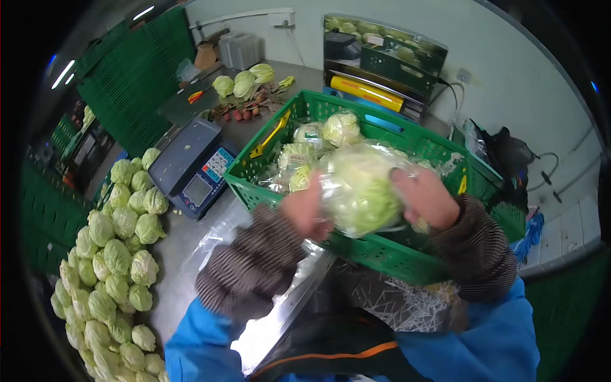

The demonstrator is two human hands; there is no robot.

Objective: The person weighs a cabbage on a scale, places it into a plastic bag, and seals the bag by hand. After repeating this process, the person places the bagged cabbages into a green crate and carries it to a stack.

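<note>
Between my two hands is a pale green cabbage (364,197) in a clear plastic bag, blurred by motion. My left hand (307,209) is closed at its left side, and my right hand (428,196) grips the plastic at its right. The cabbage is held over the near side of a green plastic crate (375,258). Inside the crate lie several cabbages wrapped in clear plastic, one of them a wrapped cabbage (342,129) near the far left corner.
Left of the crate stands a grey weighing scale (197,169) on the metal table (184,239). Beyond it, a long heap of unwrapped cabbages (118,258) fills the left side. At the back are radishes (238,115) and a yellow roll (366,93). Plastic strips (398,299) lie below the crate.
</note>
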